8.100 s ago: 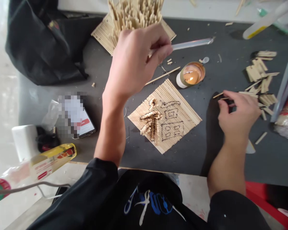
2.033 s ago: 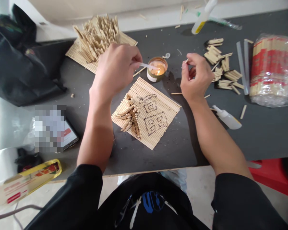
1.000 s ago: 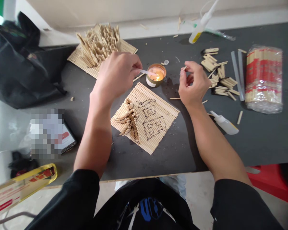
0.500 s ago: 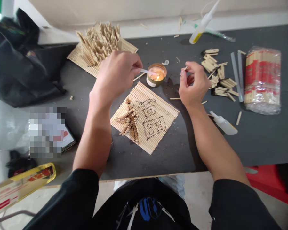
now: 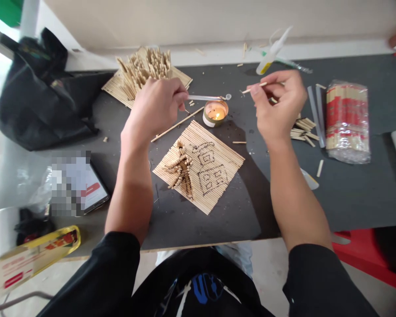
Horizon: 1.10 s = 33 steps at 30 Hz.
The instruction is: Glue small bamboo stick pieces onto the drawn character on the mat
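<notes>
My left hand (image 5: 158, 103) pinches a clear glue stick (image 5: 203, 97) whose far tip, dark in places, is just above the back rim of a lit candle in a tin (image 5: 210, 123). Between thumb and fingers, my right hand (image 5: 280, 108) grips a short wooden stick (image 5: 254, 88), held in the air to the right of the candle. In front of both hands lies a square panel of wooden sticks (image 5: 229, 152) with dark outlines drawn on it. A raised shape of stick pieces (image 5: 181, 169) stands on its left part.
Behind my left hand, many upright sticks (image 5: 145, 64) stand on another panel. To the right are loose stick pieces (image 5: 305, 132), two more glue sticks (image 5: 317, 115), a wrapped stick bundle (image 5: 347, 121) and a glue bottle (image 5: 273, 52). A phone (image 5: 94, 189) and black bag (image 5: 49, 101) are left.
The glue stick has moved from over the candle flame to above the tin's back rim. My right hand has shifted right and up, bringing the wooden stick into clearer sight.
</notes>
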Motion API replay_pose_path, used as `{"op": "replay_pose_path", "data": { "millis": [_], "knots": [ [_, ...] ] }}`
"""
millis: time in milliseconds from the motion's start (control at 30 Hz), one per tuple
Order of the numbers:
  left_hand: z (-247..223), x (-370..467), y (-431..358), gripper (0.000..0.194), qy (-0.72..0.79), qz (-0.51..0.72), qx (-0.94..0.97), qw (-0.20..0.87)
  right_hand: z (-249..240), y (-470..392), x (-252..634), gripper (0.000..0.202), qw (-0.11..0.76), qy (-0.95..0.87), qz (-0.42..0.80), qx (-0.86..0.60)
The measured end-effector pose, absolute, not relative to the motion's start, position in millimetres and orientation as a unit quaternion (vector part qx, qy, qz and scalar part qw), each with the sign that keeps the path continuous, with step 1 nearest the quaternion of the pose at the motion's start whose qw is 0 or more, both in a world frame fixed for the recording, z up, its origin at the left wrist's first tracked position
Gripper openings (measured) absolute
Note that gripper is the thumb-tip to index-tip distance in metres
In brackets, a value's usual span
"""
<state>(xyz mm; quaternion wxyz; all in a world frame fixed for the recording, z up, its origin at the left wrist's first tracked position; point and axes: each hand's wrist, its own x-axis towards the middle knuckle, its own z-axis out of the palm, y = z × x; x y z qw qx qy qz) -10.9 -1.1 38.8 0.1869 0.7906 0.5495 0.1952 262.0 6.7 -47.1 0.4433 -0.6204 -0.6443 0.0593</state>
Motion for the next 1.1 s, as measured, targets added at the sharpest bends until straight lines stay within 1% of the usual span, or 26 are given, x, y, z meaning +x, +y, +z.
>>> {"op": "replay_pose_path", "data": {
  "millis": [67,133,200,233,433,533,767,933,1100],
  "knots": [
    [37.8,-13.6,-0.6,0.031,0.543,0.209,0.793,0.180,-34.6,14.2,258.3,0.042,0.415,-0.659,0.105,-0.618],
    [36.1,-16.0,0.4,0.028,0.542,0.211,0.791,0.188,-29.1,19.8,255.7,0.053,0.393,-0.671,0.147,-0.611],
    [34.3,-17.7,1.5,0.027,0.543,0.208,0.788,0.205,-29.6,22.0,254.9,0.063,0.395,-0.677,0.177,-0.595],
    [33.5,-18.3,2.0,0.026,0.540,0.206,0.787,0.216,-31.2,22.1,255.2,0.065,0.405,-0.678,0.194,-0.582],
    [29.6,-19.0,7.2,0.024,0.527,0.206,0.781,0.264,-38.3,23.9,259.3,0.050,0.499,-0.616,0.366,-0.488],
    [26.6,-18.8,10.0,0.023,0.524,0.202,0.783,0.266,-36.7,26.0,256.8,0.046,0.524,-0.583,0.412,-0.464],
    [21.0,-17.8,12.0,0.022,0.523,0.207,0.792,0.238,-36.2,24.4,252.7,0.039,0.537,-0.571,0.446,-0.433],
    [21.0,-18.3,12.5,0.025,0.521,0.189,0.798,0.236,-35.3,23.2,250.5,0.037,0.542,-0.565,0.429,-0.450],
    [23.1,-17.6,12.0,0.029,0.524,0.172,0.801,0.232,-34.4,23.4,248.1,0.038,0.562,-0.542,0.450,-0.434]
  ]
}}
